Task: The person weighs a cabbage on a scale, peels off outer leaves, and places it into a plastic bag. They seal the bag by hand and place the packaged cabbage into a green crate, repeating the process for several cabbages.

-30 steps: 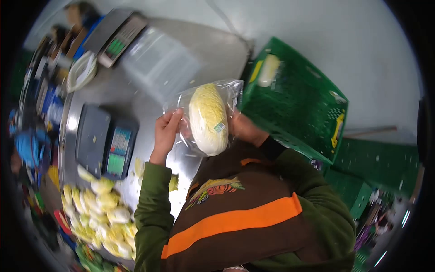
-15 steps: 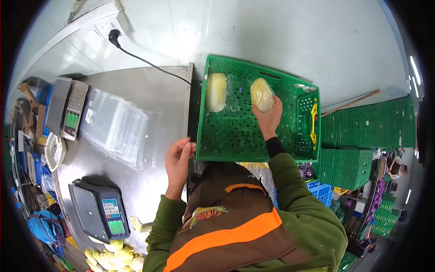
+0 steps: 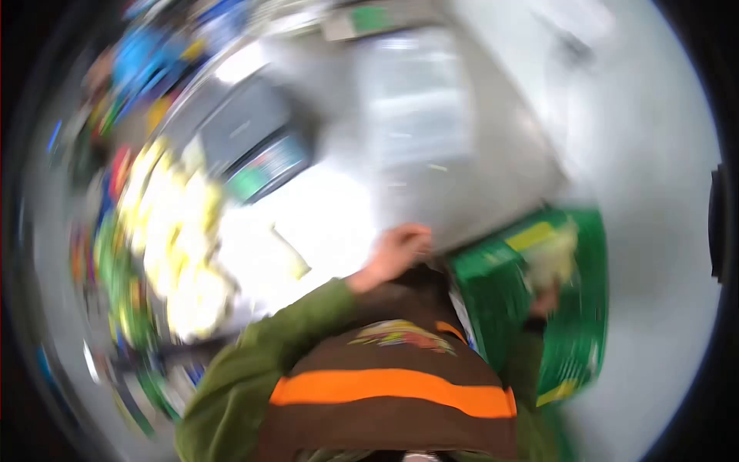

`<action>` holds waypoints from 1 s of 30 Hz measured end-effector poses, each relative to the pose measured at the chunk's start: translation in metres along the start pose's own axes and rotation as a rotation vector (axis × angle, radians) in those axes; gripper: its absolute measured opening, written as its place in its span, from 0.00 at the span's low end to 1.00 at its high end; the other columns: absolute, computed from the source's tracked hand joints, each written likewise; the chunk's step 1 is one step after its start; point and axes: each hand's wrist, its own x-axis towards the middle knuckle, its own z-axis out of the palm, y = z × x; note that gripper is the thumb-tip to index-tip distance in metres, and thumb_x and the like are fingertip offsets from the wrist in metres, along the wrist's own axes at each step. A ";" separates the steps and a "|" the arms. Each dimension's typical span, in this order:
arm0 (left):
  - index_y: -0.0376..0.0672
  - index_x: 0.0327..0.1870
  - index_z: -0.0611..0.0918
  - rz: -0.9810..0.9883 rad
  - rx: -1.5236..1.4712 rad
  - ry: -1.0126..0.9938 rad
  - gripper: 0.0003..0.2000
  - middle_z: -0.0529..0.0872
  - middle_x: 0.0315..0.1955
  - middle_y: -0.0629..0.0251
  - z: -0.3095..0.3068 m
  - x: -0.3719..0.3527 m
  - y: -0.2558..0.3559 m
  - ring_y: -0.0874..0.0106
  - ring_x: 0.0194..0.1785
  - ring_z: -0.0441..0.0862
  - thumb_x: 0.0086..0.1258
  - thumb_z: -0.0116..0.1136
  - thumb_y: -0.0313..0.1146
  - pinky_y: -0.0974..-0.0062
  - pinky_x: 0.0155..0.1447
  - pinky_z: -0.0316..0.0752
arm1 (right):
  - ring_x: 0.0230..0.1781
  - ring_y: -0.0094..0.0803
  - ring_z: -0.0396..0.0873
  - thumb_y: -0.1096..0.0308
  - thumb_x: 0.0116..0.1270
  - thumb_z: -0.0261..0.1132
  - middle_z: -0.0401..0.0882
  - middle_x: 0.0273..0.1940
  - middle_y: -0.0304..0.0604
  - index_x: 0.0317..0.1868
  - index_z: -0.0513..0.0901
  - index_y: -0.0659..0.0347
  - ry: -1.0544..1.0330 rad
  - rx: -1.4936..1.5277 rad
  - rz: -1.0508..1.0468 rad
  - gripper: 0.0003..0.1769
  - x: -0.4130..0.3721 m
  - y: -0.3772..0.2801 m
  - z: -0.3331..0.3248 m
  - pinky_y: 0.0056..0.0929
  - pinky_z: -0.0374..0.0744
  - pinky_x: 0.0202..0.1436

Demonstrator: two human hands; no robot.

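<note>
My left hand (image 3: 396, 252) hovers over the front edge of the steel table, loosely curled, with nothing visible in it. Down in the green crate (image 3: 493, 300) at my right, my right hand (image 3: 545, 299) is at a pale yellow Chinese cabbage (image 3: 554, 258) in clear wrap. Motion blur smears the fingers there, so whether they still grip it cannot be made out. The second wrapped cabbage is not distinguishable in the blur.
On the steel table (image 3: 500, 185) lie a stack of clear plastic bags (image 3: 419, 100) and a dark scale (image 3: 254, 131). A heap of yellow-white cabbages (image 3: 173, 231) fills the left side. Another scale (image 3: 377, 19) stands at the far edge. A pale wall (image 3: 654, 154) bounds the right.
My view has swung left, putting the crate at lower right and the table ahead. The right hand has moved with the cabbage toward the crate's table-side end. The left hand remains near the table edge.
</note>
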 end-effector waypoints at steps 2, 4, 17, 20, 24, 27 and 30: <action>0.36 0.49 0.82 0.015 0.052 -0.023 0.12 0.86 0.36 0.67 -0.011 -0.009 -0.008 0.78 0.39 0.82 0.76 0.58 0.36 0.77 0.46 0.79 | 0.70 0.38 0.67 0.49 0.80 0.49 0.69 0.70 0.47 0.71 0.69 0.65 0.607 -0.381 -0.042 0.31 0.006 -0.022 -0.026 0.39 0.59 0.79; 0.36 0.48 0.83 0.051 -0.093 0.009 0.11 0.86 0.36 0.67 -0.030 -0.025 -0.014 0.79 0.38 0.83 0.76 0.58 0.35 0.77 0.45 0.80 | 0.71 0.37 0.65 0.50 0.79 0.50 0.62 0.75 0.44 0.75 0.65 0.57 0.752 -0.497 0.020 0.31 0.005 -0.048 -0.020 0.47 0.54 0.80; 0.30 0.64 0.68 -0.334 0.677 2.040 0.38 0.69 0.60 0.43 -0.402 -0.223 -0.192 0.48 0.64 0.67 0.58 0.72 0.43 0.50 0.65 0.65 | 0.46 0.33 0.79 0.59 0.75 0.59 0.79 0.51 0.46 0.62 0.76 0.66 0.429 -1.738 -0.760 0.23 0.107 0.054 0.366 0.31 0.79 0.52; 0.31 0.64 0.68 -0.669 0.209 1.907 0.43 0.69 0.59 0.42 -0.425 -0.238 -0.191 0.45 0.64 0.67 0.52 0.74 0.49 0.47 0.64 0.66 | 0.45 0.29 0.79 0.61 0.76 0.58 0.81 0.48 0.42 0.61 0.76 0.66 0.195 -1.533 -0.443 0.20 0.147 0.143 0.417 0.27 0.78 0.50; 0.31 0.65 0.67 -0.531 0.233 2.012 0.48 0.69 0.58 0.40 -0.422 -0.211 -0.195 0.43 0.62 0.68 0.45 0.77 0.50 0.49 0.65 0.68 | 0.43 0.27 0.81 0.66 0.74 0.62 0.82 0.46 0.40 0.58 0.79 0.65 -0.240 -1.577 -0.211 0.16 0.157 0.266 0.472 0.25 0.79 0.48; 0.33 0.66 0.67 -0.176 -0.214 2.016 0.44 0.75 0.58 0.45 -0.429 -0.206 -0.208 0.53 0.61 0.76 0.49 0.79 0.41 0.54 0.62 0.73 | 0.40 0.24 0.81 0.69 0.73 0.63 0.84 0.41 0.39 0.53 0.82 0.65 -0.537 -1.608 -0.093 0.12 0.130 0.342 0.504 0.25 0.79 0.46; 0.36 0.67 0.67 0.247 -1.069 1.460 0.38 0.78 0.57 0.53 -0.423 -0.248 -0.150 0.61 0.56 0.81 0.58 0.75 0.37 0.61 0.58 0.78 | 0.39 0.23 0.81 0.71 0.72 0.64 0.84 0.41 0.39 0.50 0.83 0.65 -0.866 -1.793 -0.075 0.10 0.112 0.370 0.513 0.24 0.80 0.45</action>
